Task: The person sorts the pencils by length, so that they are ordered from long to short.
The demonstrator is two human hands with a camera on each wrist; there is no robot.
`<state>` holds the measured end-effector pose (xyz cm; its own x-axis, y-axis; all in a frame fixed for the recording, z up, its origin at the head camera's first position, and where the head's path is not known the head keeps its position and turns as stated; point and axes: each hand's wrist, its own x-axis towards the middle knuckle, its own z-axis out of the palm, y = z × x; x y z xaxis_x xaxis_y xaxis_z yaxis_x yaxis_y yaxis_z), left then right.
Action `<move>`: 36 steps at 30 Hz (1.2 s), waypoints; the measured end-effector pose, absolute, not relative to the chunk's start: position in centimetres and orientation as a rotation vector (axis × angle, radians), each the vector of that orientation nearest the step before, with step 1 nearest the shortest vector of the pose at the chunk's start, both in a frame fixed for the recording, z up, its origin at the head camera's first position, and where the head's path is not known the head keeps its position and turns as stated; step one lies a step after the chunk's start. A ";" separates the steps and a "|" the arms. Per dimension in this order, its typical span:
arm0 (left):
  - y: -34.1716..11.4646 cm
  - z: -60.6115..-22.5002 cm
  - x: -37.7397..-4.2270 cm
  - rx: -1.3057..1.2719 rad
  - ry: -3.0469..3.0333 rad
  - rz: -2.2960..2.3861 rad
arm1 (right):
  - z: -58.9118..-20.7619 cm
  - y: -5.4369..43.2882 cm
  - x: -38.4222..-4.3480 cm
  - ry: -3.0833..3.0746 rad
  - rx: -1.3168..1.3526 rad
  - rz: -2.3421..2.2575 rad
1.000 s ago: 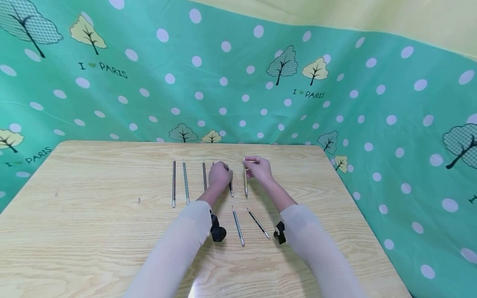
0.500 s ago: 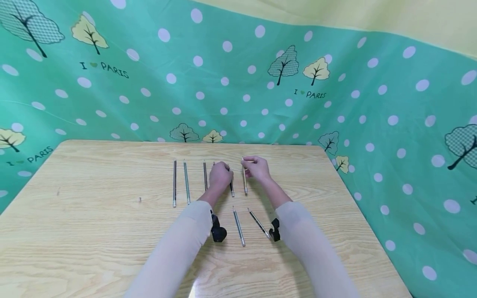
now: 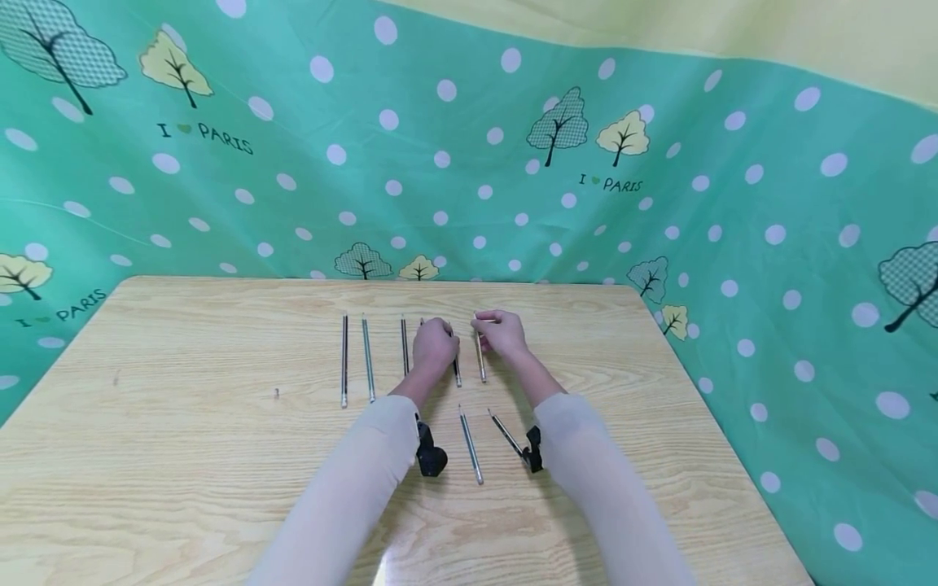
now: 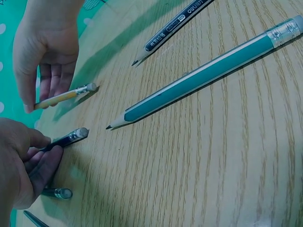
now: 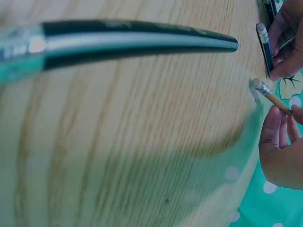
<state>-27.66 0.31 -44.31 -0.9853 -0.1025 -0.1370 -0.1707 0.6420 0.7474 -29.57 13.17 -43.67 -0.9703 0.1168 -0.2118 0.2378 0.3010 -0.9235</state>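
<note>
In the head view my left hand [image 3: 436, 346] pinches a dark pencil [image 3: 458, 372] near the back of the table; its eraser end [image 4: 81, 133] points toward me in the left wrist view. Another dark pencil [image 4: 61, 193] lies partly hidden beneath that hand. To the right, my right hand [image 3: 504, 334] pinches a yellow pencil [image 3: 481, 362] between thumb and fingers near its far end. The yellow pencil's eraser end [image 5: 259, 85] tilts off the wood in the right wrist view. A small gap separates the two held pencils.
Left of the hands lie a dark pencil [image 3: 344, 358], a teal pencil [image 3: 368, 358] and another dark one [image 3: 405, 346], roughly parallel. Nearer me are a blue-green pencil [image 3: 471, 443] and a black pencil [image 3: 506, 433]. A tiny bit [image 3: 276, 393] sits at left. Polka-dot cloth [image 3: 469, 163] hangs behind.
My right hand has shifted slightly left with the yellow pencil, closer to the left hand, and its forearm followed. My left hand stays in place on the dark pencil.
</note>
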 end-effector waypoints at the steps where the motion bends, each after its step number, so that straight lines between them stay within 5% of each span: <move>1: 0.3 -44.3 -27.6 -0.229 2.772 1.277 | -43.7 13.2 -29.6 2.452 0.337 -1.759; 36: 0.3 -44.4 -27.8 -0.208 2.817 1.247 | -44.2 11.3 -29.6 2.644 0.396 -1.534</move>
<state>-27.77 0.27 -44.42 -0.9895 -0.1011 -0.1036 -0.1447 0.6651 0.7326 -29.63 11.31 -44.24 -0.9652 0.1907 -0.1790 0.2501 0.4722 -0.8453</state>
